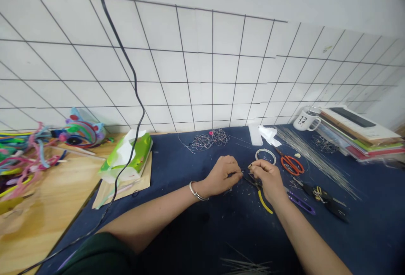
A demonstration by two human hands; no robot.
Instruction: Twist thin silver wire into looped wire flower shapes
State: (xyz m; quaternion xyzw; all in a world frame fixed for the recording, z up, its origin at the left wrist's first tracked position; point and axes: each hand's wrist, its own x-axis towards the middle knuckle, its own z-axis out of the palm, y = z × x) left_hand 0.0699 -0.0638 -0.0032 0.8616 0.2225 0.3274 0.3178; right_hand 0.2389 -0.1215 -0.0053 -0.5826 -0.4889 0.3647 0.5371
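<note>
Black "13" and "14" mark the white mug at the back of the navy worktop; smaller print beneath is illegible. Mid-worktop, the left hand pinches a thin wire piece. Beside yellow-handled pliers, the right hand's fingertips meet; I cannot tell what they hold.

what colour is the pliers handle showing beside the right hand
The pliers handle is yellow, head view.
</note>
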